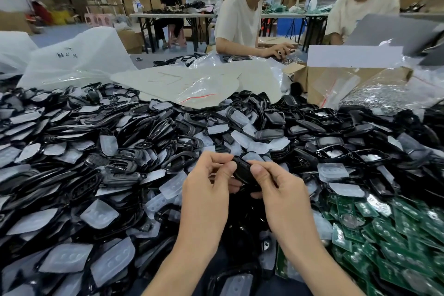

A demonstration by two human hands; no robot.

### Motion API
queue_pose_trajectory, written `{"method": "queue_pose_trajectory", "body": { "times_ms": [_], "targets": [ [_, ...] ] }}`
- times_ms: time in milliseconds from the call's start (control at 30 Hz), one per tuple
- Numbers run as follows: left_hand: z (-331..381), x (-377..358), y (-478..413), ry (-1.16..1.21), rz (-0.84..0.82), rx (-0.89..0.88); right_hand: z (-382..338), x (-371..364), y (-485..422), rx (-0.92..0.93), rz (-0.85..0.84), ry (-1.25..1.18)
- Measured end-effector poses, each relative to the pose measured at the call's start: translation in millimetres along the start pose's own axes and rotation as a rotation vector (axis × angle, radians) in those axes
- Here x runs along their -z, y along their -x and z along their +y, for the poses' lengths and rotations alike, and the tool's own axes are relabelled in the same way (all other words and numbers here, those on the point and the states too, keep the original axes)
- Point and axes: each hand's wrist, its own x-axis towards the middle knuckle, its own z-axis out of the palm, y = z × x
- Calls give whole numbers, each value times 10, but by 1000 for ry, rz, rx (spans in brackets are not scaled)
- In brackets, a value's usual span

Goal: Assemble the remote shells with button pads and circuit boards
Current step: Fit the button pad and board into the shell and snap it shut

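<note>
We hold one black remote shell [243,171] between both hands just above the heap. Our left hand [209,182] curls its fingers round the shell's left end, and our right hand [276,185] pinches its right end with the thumb on top. Beneath and all around lies a pile of black shells [120,167] mixed with clear button pads [99,215], green circuit boards [389,228] are heaped to our right, and beyond sit plastic bags [77,60], a cardboard box [319,84] and a person in a pale shirt [237,17].
</note>
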Motion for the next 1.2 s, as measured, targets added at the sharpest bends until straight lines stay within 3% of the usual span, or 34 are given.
{"method": "queue_pose_trajectory", "body": {
  "times_ms": [533, 1200],
  "targets": [
    [-8, 15, -4, -60, -23, -37, 5, 2, -21, -11, 22, 62],
    [25, 2, 91, -236, 17, -113, -11, -3, 4, -17, 9, -39]
  ]
}}
